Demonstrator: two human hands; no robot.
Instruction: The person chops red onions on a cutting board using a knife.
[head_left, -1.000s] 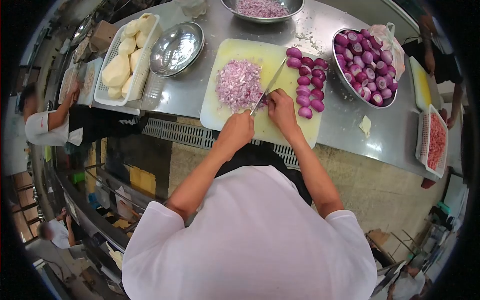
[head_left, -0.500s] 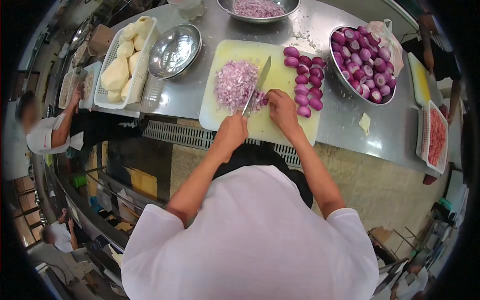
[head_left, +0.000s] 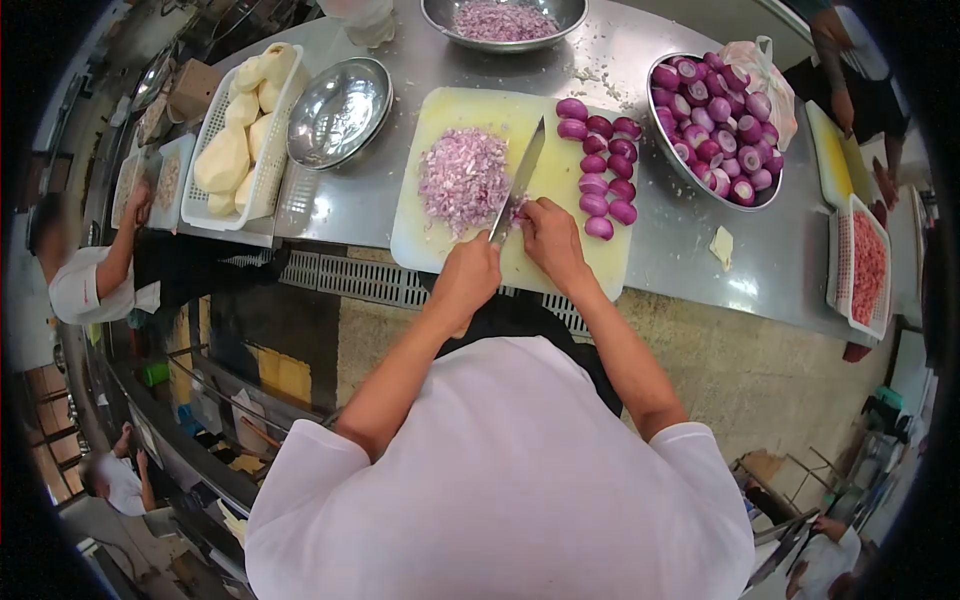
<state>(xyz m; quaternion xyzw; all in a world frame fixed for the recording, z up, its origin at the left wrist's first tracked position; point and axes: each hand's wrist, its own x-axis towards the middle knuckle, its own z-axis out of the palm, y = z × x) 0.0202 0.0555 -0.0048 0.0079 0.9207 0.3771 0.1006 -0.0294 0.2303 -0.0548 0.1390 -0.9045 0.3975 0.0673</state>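
My left hand [head_left: 470, 277] is wrapped round the handle of a knife [head_left: 526, 170]; its blade points away from me over the cutting board [head_left: 440, 108]. Just right of the blade, the closed fingertips of my right hand [head_left: 550, 238] pinch a small piece of purple onion [head_left: 519, 208], mostly hidden by the fingers. Left of the knife lies a heap of chopped onion [head_left: 465, 178]. Peeled onion halves [head_left: 593, 186] stand in two uneven columns on the board's right side.
A bowl of purple onions [head_left: 715, 130] stands right, a bowl of chopped onion [head_left: 503, 20] at the back. Metal bowl [head_left: 340, 112] and basket of pale peeled vegetables [head_left: 243, 130] are left. A basket of reddish pieces [head_left: 862, 265] is far right. Other people stand at both sides.
Against the board, the knife first swung left towards the heap, then shifted slightly back right. My right hand has moved left, closer to the blade. The whole view has shifted a little.
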